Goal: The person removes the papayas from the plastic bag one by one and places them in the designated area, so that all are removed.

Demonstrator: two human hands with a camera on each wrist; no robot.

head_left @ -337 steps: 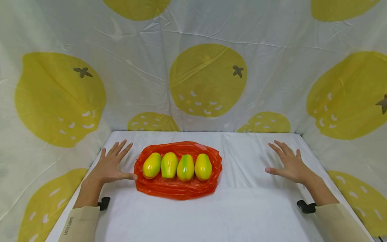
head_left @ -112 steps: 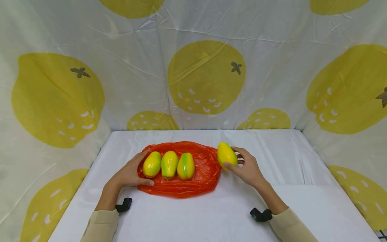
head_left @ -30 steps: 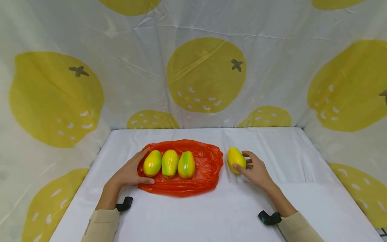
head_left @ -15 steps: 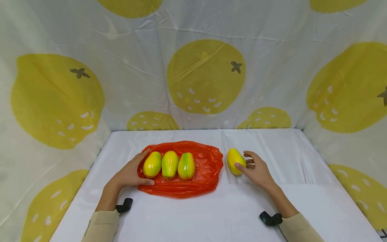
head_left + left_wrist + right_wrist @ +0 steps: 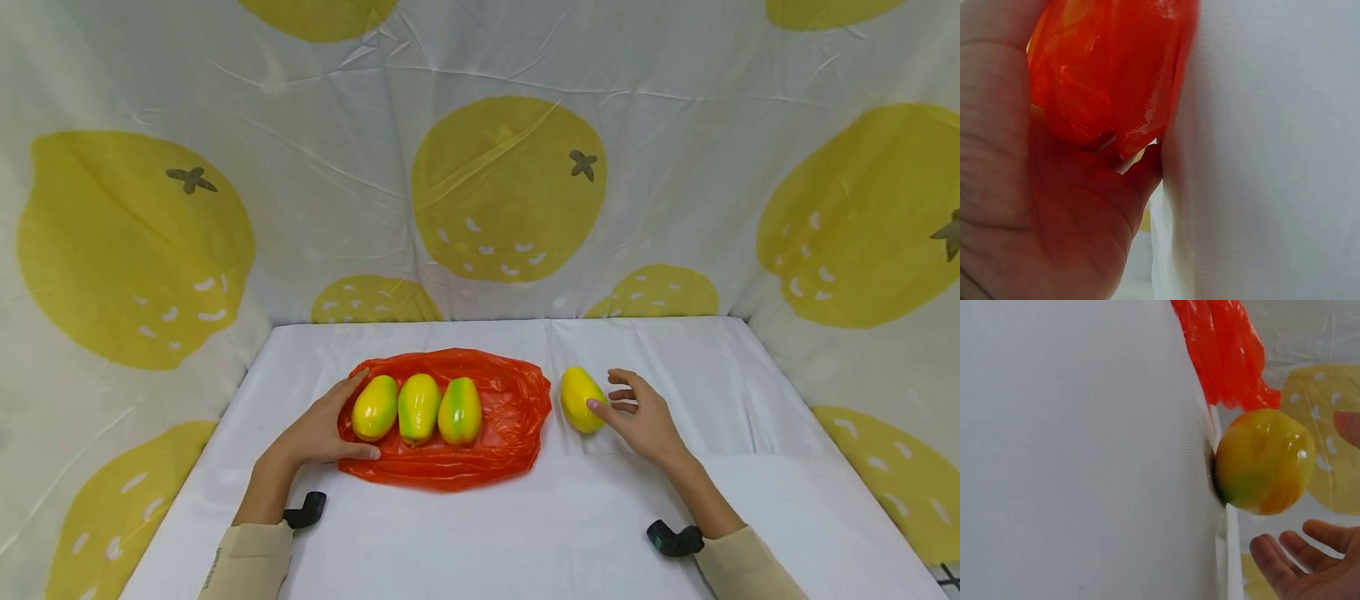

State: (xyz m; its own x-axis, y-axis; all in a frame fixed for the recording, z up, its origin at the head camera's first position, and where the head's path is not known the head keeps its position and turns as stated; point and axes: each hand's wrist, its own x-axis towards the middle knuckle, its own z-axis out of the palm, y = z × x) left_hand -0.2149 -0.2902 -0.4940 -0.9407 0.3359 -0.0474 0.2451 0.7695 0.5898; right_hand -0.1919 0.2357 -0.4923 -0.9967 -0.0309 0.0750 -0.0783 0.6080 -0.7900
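Lone fruit (image 5: 579,400): one, glossy yellow with green and orange patches in the right wrist view; rests on the bench (image 5: 487,533), just beside the bag's right edge, a strip of white between.
Right grip (image 5: 641,421): bare hand, right of the lone fruit; thumb and fingers well parted, a gap to the fruit showing in the right wrist view; has hold of nothing.
Handling, right: release appears to be the step in hand; best to let the rounded fruit sit steady, then lift the thumb away without nudging it.
Red bag (image 5: 513,408): one, thin crumpled plastic, left of the lone fruit.
Bagged fruit: three in a row on the bag, left (image 5: 375,408), middle (image 5: 418,408) and right (image 5: 460,411).
Left grip (image 5: 326,429): spread at the bag's left edge, fingers far, thumb near; touches the plastic, clasps no fruit.
Handling, left: light pressure should keep the slippery film from sliding.
Left sleeve (image 5: 251,558): beige, small dark lettering, illegible.
Fruit and bag markings: no label or brand visible.
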